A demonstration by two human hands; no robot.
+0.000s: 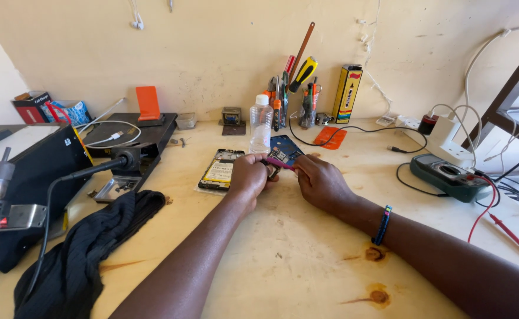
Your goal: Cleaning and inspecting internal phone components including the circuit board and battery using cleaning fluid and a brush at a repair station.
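Scuffed cream wall (pixel 212 53), cluttered plywood bench (pixel 295 254).

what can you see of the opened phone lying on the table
The phone lies flat on the wooden table, back cover off, insides facing up. A yellowish battery fills most of its dark frame, with circuitry showing at the far end. It sits just left of the left hand, near or touching it, and in front of a clear plastic bottle. Neither hand grips it.

Bare forearms, no sleeves, beaded bracelet (pixel 382 225) on right wrist
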